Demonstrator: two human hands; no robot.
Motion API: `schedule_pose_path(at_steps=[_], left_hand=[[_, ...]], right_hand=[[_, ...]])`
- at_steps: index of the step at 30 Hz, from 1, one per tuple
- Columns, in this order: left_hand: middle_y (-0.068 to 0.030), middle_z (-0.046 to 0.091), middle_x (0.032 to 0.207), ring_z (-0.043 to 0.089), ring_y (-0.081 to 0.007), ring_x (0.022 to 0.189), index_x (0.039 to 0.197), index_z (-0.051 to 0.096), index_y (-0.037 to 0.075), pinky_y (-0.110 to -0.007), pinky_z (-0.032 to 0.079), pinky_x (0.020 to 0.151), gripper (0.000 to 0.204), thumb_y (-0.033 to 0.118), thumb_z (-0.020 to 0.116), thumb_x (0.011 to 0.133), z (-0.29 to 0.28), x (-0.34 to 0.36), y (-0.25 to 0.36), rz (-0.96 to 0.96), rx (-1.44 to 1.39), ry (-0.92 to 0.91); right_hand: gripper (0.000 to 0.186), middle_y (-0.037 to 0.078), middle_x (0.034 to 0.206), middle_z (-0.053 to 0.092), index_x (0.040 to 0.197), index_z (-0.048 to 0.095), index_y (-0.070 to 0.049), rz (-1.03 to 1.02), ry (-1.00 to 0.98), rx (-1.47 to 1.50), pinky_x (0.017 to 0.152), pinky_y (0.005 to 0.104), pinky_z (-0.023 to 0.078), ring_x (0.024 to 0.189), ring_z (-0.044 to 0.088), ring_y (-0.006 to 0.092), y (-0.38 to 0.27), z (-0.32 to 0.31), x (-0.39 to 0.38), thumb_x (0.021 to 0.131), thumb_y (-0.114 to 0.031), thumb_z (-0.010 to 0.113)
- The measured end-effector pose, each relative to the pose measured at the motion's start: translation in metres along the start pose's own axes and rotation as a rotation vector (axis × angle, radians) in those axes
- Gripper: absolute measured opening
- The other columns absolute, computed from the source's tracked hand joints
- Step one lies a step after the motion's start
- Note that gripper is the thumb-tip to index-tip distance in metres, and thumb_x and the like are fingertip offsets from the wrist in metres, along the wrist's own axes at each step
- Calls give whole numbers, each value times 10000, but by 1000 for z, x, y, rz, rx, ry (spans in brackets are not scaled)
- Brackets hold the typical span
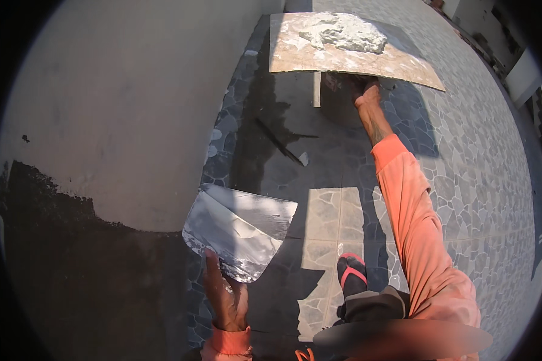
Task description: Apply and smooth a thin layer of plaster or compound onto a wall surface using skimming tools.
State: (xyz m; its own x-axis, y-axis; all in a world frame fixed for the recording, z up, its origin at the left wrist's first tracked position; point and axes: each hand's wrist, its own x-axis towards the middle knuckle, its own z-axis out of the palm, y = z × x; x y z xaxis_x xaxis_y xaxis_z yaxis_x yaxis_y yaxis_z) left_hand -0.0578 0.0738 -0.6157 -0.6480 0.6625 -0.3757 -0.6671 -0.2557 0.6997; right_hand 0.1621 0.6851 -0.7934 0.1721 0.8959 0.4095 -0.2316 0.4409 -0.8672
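My left hand [227, 296] is closed on a wide, flat metal plastering trowel [247, 225], its face turned up and smeared with pale residue. The trowel's handle is hidden behind the blade. My right arm reaches far forward, and my right hand [367, 91] grips a board [361, 62] from below, its fingers partly in shadow. On top of the board lies a lumpy heap of pale grey plaster [346, 33]. A short light-coloured stick [317, 90] shows below the board's near edge.
A wall [132, 120] rises close on the left, pale above, with a dark rough-edged area [90, 271] lower down. Beneath me is a stone-patterned tile floor [476, 198]. A dark thin strip [278, 142] lies on it, and my foot in a pink-strapped flip-flop [352, 271] stands there.
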Motion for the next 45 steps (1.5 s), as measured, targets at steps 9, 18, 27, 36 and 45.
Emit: schedule_pose_path(at_steps=[9, 18, 27, 36, 45], left_hand=[[-134, 462, 1329, 476, -255, 1197, 1338, 376, -54, -393, 371, 1027, 554, 349, 488, 975, 32, 47, 19, 268, 104, 171], [-137, 497, 1271, 514, -290, 1152, 1307, 428, -16, -482, 435, 953, 473, 329, 454, 985, 65, 120, -11, 305, 45, 443], [-150, 455, 1308, 490, -328, 1160, 1324, 390, 2, -553, 426, 948, 479, 318, 479, 974, 72, 135, -1, 246, 23, 320], [-139, 456, 1297, 484, -325, 1160, 1309, 405, 21, -554, 429, 943, 450, 318, 471, 977, 6, 95, 4, 173, 70, 158], [-117, 476, 1311, 488, -261, 1182, 1320, 417, 20, -414, 405, 1011, 491, 385, 409, 991, -57, 48, 40, 99, 187, -113]], right_hand=[[274, 77, 1099, 643, 1137, 600, -92, 554, 93, 682, 912, 431, 481, 1015, 602, 258, -113, 69, -88, 950, -222, 447], [296, 97, 1181, 590, 1201, 537, -55, 601, -13, 818, 926, 401, 472, 1089, 556, 241, -155, 52, -148, 952, -187, 446], [331, 89, 1209, 593, 1216, 528, -39, 681, 78, 931, 973, 393, 466, 1113, 564, 228, -209, 18, -239, 944, -228, 509], [351, 64, 1213, 594, 1209, 541, -61, 767, 155, 1041, 984, 392, 445, 1113, 556, 220, -256, -26, -356, 931, -276, 534], [392, 102, 1294, 508, 1295, 457, -56, 843, 211, 937, 1007, 412, 407, 1165, 497, 264, -298, -44, -454, 957, -254, 467]])
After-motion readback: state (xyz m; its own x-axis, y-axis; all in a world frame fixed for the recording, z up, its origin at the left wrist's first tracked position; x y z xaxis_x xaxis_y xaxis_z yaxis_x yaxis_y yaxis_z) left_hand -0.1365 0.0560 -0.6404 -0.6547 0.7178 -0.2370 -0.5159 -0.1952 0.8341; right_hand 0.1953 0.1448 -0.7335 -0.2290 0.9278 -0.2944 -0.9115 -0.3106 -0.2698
